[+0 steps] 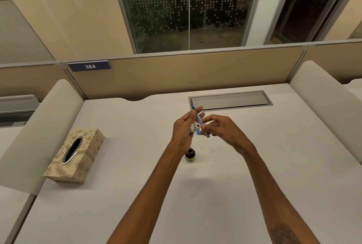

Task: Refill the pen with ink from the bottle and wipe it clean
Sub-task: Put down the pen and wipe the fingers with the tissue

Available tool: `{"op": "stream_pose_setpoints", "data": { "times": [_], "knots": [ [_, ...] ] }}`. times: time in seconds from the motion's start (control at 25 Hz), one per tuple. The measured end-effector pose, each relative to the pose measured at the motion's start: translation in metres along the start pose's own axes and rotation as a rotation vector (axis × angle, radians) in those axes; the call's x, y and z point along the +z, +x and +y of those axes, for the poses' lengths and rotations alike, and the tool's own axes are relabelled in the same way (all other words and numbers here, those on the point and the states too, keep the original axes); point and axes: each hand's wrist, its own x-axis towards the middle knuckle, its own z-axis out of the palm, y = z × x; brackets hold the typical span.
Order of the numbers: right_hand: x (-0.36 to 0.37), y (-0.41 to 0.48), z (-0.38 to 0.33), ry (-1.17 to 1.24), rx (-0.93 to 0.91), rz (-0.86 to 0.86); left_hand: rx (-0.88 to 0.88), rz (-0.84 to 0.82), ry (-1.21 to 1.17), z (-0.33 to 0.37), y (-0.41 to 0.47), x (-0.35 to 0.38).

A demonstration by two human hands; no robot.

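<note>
Head view, both hands raised above the counter (137, 165). The left hand (183, 128) grips the upper barrel of the pen (198, 119) between thumb and fingers, with a crumpled tissue (194, 127) tucked against the same fingers. The right hand (225, 132) pinches the pen's lower end, its other fingers loosely curled. The pen stands steeply tilted, upper end away from the person, held in the air between the two hands. Two-point support of this kind probably steadies the barrel so that the tissue can be drawn along it; the wiping step seems to be in hand. A bright blue part shows just below the tissue; whether it is a cap or a section of the pen cannot be told. The ink bottle (190, 155) stands upright on the counter directly beneath the hands, likely so that any drip falls near it; whether it is capped cannot be told. A patterned tissue box (74, 155) lies well apart to the left, within reach for a fresh sheet.
</note>
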Motion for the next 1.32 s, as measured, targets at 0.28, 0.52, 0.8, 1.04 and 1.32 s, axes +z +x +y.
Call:
{"op": "stream_pose_setpoints", "data": {
  "times": [0.28,0.52,0.8,1.04,1.32],
  "knots": [
    [0.013,0.012,0.036,0.273,0.208,0.219,-0.051,0.143,-0.003,-0.019,-0.002,-0.016],
    [0.051,0.018,0.099,-0.028,0.449,0.412,-0.060,0.219,-0.106,-0.035,-0.002,-0.039],
    [0.078,0.010,0.135,-0.249,0.565,0.351,-0.067,0.219,-0.207,-0.039,-0.008,-0.056],
    [0.088,0.012,0.142,-0.311,0.545,0.330,-0.084,0.189,-0.252,-0.037,-0.018,-0.058],
    [0.082,0.015,0.124,-0.204,0.610,0.382,-0.104,0.165,-0.281,-0.031,-0.018,-0.056]
  ]
}}
